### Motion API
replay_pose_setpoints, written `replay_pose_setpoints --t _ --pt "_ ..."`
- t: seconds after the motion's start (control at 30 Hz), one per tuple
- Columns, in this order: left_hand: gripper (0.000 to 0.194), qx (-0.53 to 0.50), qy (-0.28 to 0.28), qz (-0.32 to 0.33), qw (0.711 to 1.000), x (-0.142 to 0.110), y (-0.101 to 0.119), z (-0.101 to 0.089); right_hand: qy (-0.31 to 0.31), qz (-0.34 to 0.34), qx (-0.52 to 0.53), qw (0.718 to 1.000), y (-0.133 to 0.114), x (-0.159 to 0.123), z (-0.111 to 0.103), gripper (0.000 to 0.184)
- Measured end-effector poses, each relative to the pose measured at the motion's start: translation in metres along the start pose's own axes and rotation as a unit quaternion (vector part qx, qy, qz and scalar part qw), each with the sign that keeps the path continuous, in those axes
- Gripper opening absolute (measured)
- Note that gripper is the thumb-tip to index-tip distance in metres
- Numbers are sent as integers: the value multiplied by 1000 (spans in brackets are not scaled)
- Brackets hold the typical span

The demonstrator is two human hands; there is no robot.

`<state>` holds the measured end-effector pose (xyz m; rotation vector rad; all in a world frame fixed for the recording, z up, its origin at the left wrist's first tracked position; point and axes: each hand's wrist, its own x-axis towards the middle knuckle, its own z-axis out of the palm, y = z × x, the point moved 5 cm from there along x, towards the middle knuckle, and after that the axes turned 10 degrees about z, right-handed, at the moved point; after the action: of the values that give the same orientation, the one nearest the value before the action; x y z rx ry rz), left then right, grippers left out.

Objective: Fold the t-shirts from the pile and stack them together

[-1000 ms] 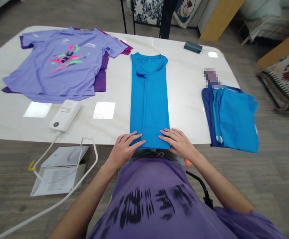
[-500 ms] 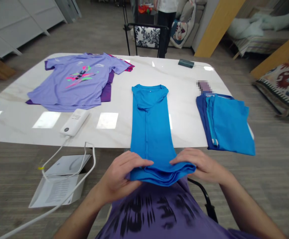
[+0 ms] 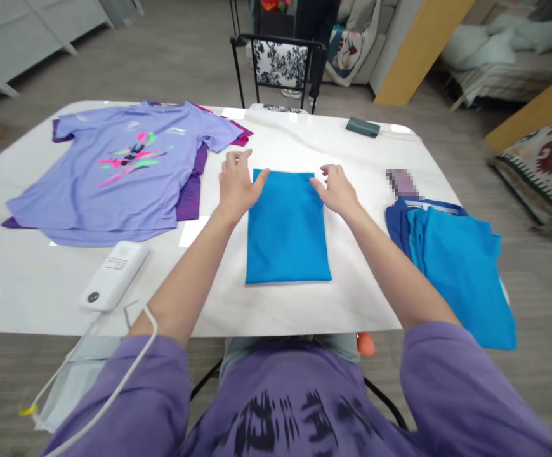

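A blue T-shirt (image 3: 286,228) lies on the white marbled table (image 3: 361,254), folded into a flat, near-square bundle. At its far left corner is my left hand (image 3: 238,181), open, with the thumb at the cloth and the fingers spread above the table. My right hand (image 3: 339,190) is at the far right corner, also open, its thumb by the edge of the shirt. Neither hand grips the cloth. The shirt's collar is out of sight.
Left, a lilac T-shirt (image 3: 128,171) is spread over purple clothing (image 3: 191,190). A white device (image 3: 115,273) with a cable sits near the front edge. Folded blue clothes (image 3: 461,273) overhang the right edge. A dark case (image 3: 362,127) and a chair (image 3: 280,63) are at the far side.
The blue T-shirt's near end, held in both hands over the edge, has been folded away from me onto the rest. Both hands have moved forward and let go.
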<state>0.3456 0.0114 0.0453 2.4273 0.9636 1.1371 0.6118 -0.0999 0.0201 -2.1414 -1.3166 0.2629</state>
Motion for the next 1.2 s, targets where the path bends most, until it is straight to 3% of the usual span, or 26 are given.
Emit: replay_pose_setpoints --t 0.13,0.23,0.37,0.5,0.63,0.73,0.87,0.97,1.07,1.2 --pt "61 94 -76 -38 992 -25 -30 32 -42 61 -78 994 31 5 37 71" --pt "63 112 -89 -119 983 -29 -54 40 -46 120 -98 987 48 9 42 83" --pt "73 120 -120 -199 965 -14 -88 49 -62 181 -98 976 58 27 47 92" --pt "56 58 -146 -210 965 1 -100 65 -108 156 -117 975 52 38 61 71" --pt "33 -20 -136 -200 970 3 -85 72 -143 93 -48 984 34 30 60 43" --pt "29 -47 -101 -165 980 4 -55 58 -127 70 47 988 19 14 32 35" --pt "35 -117 -22 -65 991 11 10 16 -85 32 149 985 3 -17 -38 36" --pt "54 -191 29 28 981 17 75 -23 -36 -18 206 978 -3 -44 -102 48" --pt "72 -229 42 97 968 16 148 -56 27 -76 228 970 -1 -79 -170 59" --pt "74 -247 55 151 955 2 246 -79 131 -100 199 966 16 -144 -264 56"
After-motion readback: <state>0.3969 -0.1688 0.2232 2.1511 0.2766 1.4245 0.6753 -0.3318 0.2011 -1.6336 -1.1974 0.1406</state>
